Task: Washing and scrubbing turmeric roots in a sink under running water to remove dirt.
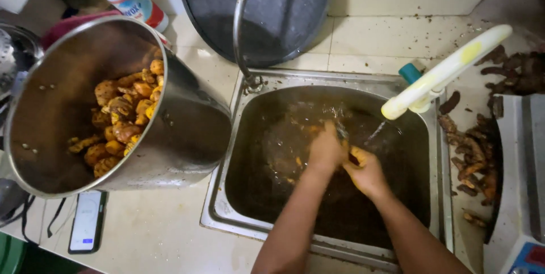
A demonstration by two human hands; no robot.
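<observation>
A tiled bench [159,234] carried a steel sink [335,248] of brown water and a tilted pot [187,132] of yellow roots [122,120]. Over the water, the left hand [325,150] and right hand [367,172] were clenched together on a yellow root piece [357,155].
</observation>
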